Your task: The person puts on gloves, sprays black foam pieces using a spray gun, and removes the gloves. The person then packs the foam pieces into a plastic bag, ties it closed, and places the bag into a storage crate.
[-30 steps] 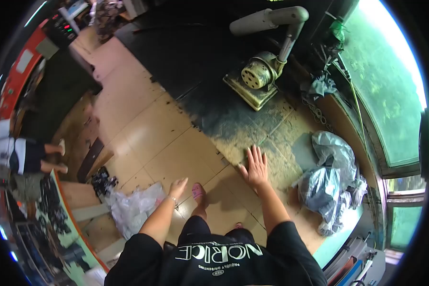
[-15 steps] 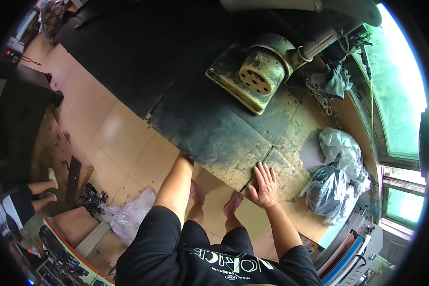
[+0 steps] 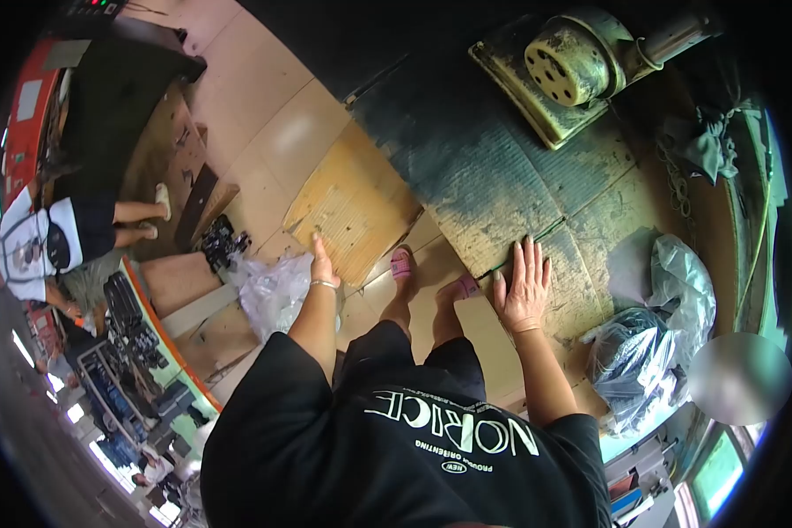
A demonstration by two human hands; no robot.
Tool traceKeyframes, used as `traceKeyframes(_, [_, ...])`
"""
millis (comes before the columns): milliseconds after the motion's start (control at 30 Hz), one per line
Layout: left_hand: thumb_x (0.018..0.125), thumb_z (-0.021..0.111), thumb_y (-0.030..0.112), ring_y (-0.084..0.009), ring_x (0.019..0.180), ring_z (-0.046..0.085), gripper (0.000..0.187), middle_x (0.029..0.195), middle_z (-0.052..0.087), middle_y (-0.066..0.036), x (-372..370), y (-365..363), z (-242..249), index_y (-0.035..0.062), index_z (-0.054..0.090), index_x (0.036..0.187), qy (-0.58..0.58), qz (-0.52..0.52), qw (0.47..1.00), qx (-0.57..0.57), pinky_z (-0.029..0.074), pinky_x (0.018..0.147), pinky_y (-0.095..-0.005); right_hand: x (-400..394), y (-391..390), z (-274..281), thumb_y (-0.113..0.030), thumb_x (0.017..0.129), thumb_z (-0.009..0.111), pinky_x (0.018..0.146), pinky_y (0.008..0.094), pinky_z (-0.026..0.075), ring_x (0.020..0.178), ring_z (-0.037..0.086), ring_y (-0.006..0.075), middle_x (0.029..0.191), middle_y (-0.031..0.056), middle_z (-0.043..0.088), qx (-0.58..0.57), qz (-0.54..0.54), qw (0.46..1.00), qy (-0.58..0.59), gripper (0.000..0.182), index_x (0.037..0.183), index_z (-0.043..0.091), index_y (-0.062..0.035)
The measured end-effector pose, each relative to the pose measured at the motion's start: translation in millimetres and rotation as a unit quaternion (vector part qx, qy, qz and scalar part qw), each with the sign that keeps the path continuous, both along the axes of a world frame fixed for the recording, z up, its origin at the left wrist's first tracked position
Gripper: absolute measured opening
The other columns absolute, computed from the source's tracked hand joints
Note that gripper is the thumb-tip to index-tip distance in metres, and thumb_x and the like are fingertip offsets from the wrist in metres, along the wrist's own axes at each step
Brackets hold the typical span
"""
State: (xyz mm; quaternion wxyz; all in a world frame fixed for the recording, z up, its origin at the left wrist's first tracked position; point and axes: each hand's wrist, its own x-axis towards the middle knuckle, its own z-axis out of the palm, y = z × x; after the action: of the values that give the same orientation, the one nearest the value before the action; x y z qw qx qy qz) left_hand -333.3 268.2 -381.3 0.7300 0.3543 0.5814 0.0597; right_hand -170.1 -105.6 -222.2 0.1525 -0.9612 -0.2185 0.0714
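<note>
A worn piece of brown cardboard (image 3: 356, 198) is gripped at its lower left edge by my left hand (image 3: 323, 264), thumb on top and fingers out of sight beneath. It lies over the floor, beside the cardboard-covered table (image 3: 466, 189). My right hand (image 3: 526, 283) rests flat on the table's near corner with its fingers spread, holding nothing. Under its fingertips runs a dark seam with a green edge. Farther up the table stands a dirty yellowish machine (image 3: 572, 66) with a round, holed head on a square base.
Plastic-wrapped bundles (image 3: 638, 361) lie to the right of my right hand. Clear plastic bags (image 3: 273, 295) sit on the floor at left, near a rack of dark parts (image 3: 132, 326). Another person (image 3: 53, 238) stands at far left. Grey gloves (image 3: 711, 150) hang at upper right.
My left hand has come out from under the table edge, moving left with the brown cardboard now visible in it. My right hand stays on the table corner. The view has shifted.
</note>
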Motion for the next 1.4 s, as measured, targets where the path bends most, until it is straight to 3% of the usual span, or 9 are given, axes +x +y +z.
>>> traceKeyframes(433, [0.088, 0.047, 0.053, -0.0225, 0.106, 0.055, 0.060, 0.120, 0.055, -0.010, -132, -114, 56, 0.0069, 0.046, 0.127, 0.068, 0.226, 0.962, -0.136, 0.043, 0.092, -0.0376, 1, -24, 5, -0.029, 0.080, 0.058, 0.108, 0.0526, 0.016, 0.134, 0.026, 0.0368, 0.143, 0.0187, 0.031, 0.132, 0.047, 0.989, 0.039, 0.063, 0.135, 0.036, -0.0063])
traceKeyframes(533, [0.089, 0.049, 0.046, -0.0213, 0.099, 0.058, 0.051, 0.112, 0.058, -0.010, -137, -80, 48, 0.0059, 0.050, 0.122, 0.164, -0.104, 0.981, -0.007, 0.046, 0.087, -0.0352, 5, -51, -2, -0.026, 0.085, 0.056, 0.104, 0.0447, 0.028, 0.130, 0.033, 0.0341, 0.139, 0.0198, 0.035, 0.284, 0.034, 0.954, 0.094, 0.053, 0.131, 0.041, -0.0054])
traceKeyframes(633, [0.090, 0.052, 0.038, -0.0200, 0.091, 0.060, 0.042, 0.104, 0.061, -0.010, -113, -35, 60, 0.0049, 0.053, 0.117, 0.252, -0.563, 0.688, 0.382, 0.048, 0.082, -0.0328, -20, -87, 45, -0.026, 0.092, 0.052, 0.084, 0.0314, 0.047, 0.106, 0.056, 0.0213, 0.115, 0.0161, 0.057, 0.481, -0.126, 0.810, 0.310, 0.034, 0.116, 0.053, -0.0014])
traceKeyframes(833, [0.088, 0.056, 0.011, -0.0115, 0.063, 0.060, 0.014, 0.074, 0.064, -0.007, 103, -56, 153, 0.0016, 0.061, 0.097, 0.003, -0.617, 0.731, 0.292, 0.048, 0.059, -0.0228, -146, -155, 28, -0.031, 0.092, 0.051, 0.056, 0.0244, 0.045, 0.057, 0.056, 0.0106, 0.059, 0.0027, 0.058, 0.394, -0.401, 0.738, 0.373, 0.036, 0.074, 0.063, -0.0016])
traceKeyframes(1033, [0.078, 0.063, 0.011, -0.0235, 0.077, 0.062, 0.023, 0.085, 0.062, -0.009, 266, -162, 184, 0.0026, 0.059, 0.100, -0.222, -0.837, 0.314, 0.391, 0.050, 0.067, -0.0322, -314, -41, -80, -0.049, 0.082, 0.049, 0.082, 0.0403, 0.048, 0.092, 0.063, 0.0333, 0.095, 0.0200, 0.066, 0.109, -0.644, 0.610, 0.449, 0.052, 0.095, 0.067, -0.0022])
traceKeyframes(1067, [0.072, 0.067, 0.014, -0.0312, 0.102, 0.054, 0.039, 0.105, 0.057, -0.013, 278, -182, 193, 0.0052, 0.057, 0.109, -0.340, -0.794, 0.148, 0.482, 0.045, 0.084, -0.0392, -340, 0, -106, -0.052, 0.082, 0.047, 0.086, 0.0411, 0.046, 0.098, 0.060, 0.0354, 0.103, 0.0231, 0.062, 0.142, -0.641, 0.582, 0.480, 0.057, 0.101, 0.065, -0.0010])
traceKeyframes(1167, [0.074, 0.068, 0.028, -0.0343, 0.129, 0.030, 0.064, 0.136, 0.037, -0.014, 289, -220, 206, 0.0074, 0.042, 0.129, -0.368, -0.804, -0.053, 0.463, 0.024, 0.106, -0.0472, -360, 121, -155, -0.064, 0.080, 0.042, 0.094, 0.0418, 0.041, 0.110, 0.053, 0.0394, 0.120, 0.0268, 0.054, 0.279, -0.558, 0.526, 0.578, 0.077, 0.114, 0.058, 0.0030])
traceKeyframes(1233, [0.076, 0.066, 0.034, -0.0355, 0.133, 0.024, 0.068, 0.142, 0.030, -0.015, 291, -226, 195, 0.0062, 0.038, 0.132, -0.372, -0.808, -0.130, 0.438, 0.020, 0.108, -0.0489, -295, 143, -81, -0.072, 0.076, 0.039, 0.094, 0.0416, 0.040, 0.110, 0.053, 0.0386, 0.117, 0.0260, 0.056, 0.440, -0.558, 0.390, 0.585, 0.088, 0.112, 0.058, 0.0056])
traceKeyframes(1400, [0.076, 0.065, 0.039, -0.0436, 0.132, 0.020, 0.070, 0.142, 0.024, -0.022, 301, -219, 172, 0.0070, 0.039, 0.132, -0.374, -0.820, -0.170, 0.398, 0.017, 0.106, -0.0578, -284, 204, -124, -0.060, 0.071, 0.058, 0.085, 0.0368, 0.046, 0.100, 0.060, 0.0336, 0.105, 0.0249, 0.062, 0.401, -0.704, 0.290, 0.510, 0.077, 0.102, 0.061, 0.0102])
